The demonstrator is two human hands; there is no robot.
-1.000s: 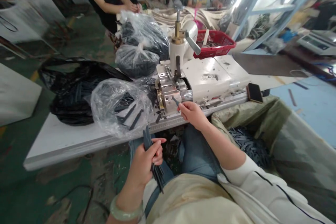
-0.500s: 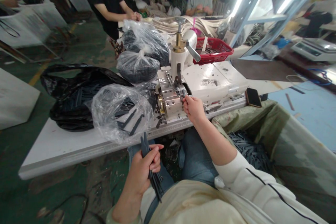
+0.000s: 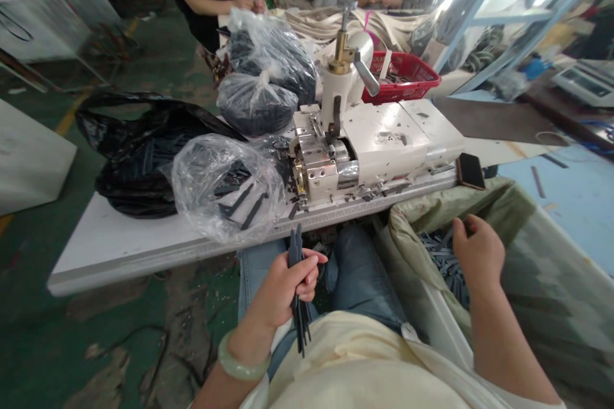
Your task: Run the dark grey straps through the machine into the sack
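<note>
My left hand (image 3: pixel 283 284) is closed around a bundle of thin dark strips (image 3: pixel 298 307), held upright over my lap below the table edge. My right hand (image 3: pixel 477 252) hovers over a large green-lined bag (image 3: pixel 527 249) at my right, which holds several dark strips (image 3: pixel 444 259). Its fingers are curled, and I cannot see anything in them. A white machine (image 3: pixel 378 144) with a metal head (image 3: pixel 321 166) sits on the white table (image 3: pixel 119 246) in front of me.
A clear plastic bag of dark strips (image 3: pixel 228 188) lies left of the machine, with a black bag (image 3: pixel 139 153) and two more tied bags (image 3: pixel 261 77) behind. A phone (image 3: pixel 470 170) and a red basket (image 3: pixel 400 80) sit right. Two people work at the far end.
My right hand left the machine head and swung down to the right over the green-lined bag. My left hand kept hold of its strips.
</note>
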